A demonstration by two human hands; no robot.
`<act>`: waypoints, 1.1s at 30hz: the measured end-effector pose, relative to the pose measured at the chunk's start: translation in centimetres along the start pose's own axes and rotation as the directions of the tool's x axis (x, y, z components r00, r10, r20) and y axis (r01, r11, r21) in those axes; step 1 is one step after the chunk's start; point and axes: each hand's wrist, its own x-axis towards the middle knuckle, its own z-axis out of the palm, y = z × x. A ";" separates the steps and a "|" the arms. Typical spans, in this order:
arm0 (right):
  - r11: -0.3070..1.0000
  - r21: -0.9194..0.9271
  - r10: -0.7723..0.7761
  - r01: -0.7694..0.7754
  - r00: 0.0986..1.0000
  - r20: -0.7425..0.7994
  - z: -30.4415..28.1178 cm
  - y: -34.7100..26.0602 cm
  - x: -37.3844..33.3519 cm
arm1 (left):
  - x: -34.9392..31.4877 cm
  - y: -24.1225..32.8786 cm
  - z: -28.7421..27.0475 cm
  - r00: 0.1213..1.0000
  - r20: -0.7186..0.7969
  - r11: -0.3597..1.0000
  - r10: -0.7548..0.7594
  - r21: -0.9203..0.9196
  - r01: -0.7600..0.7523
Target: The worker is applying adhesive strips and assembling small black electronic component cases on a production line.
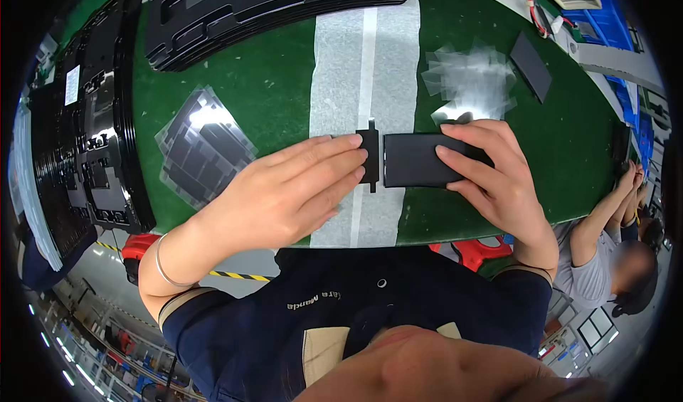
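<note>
My left hand (295, 188) lies flat with its fingertips pressing a small black bracket-shaped part (371, 156) onto a grey-white strip (366, 67) that runs across the green table (277, 75). My right hand (491, 171) holds a flat black rectangular piece (413, 161) just right of that small part, fingers over its right end. The two black pieces sit side by side with a narrow gap between them.
A pile of dark film-covered sheets (203, 146) lies left of my hands. Stacked black moulded trays (270, 3) stand at the back and along the left edge (92, 124). Clear film pieces (473, 78) and a dark flat pad (531, 65) lie back right. Another person (612, 252) works at the right.
</note>
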 end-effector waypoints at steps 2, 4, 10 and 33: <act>1.000 0.012 -0.004 0.004 1.000 -0.010 -0.2 -0.3 -0.3 | -0.2 0.7 0.0 1.000 -0.009 1.000 -0.008 -0.001 0.008; 1.000 0.009 -0.015 0.015 1.000 -0.008 -0.2 0.6 0.3 | 0.2 -0.1 0.1 1.000 -0.011 1.000 0.004 0.012 -0.004; 0.996 0.041 -0.080 0.081 0.997 -0.018 0.5 1.7 1.1 | 0.1 -0.5 0.0 1.000 0.008 0.999 -0.003 0.045 0.003; 0.997 0.056 -0.058 0.057 0.998 0.007 0.6 1.7 1.6 | 0.4 -0.5 -0.2 0.999 0.036 0.997 -0.020 0.078 0.017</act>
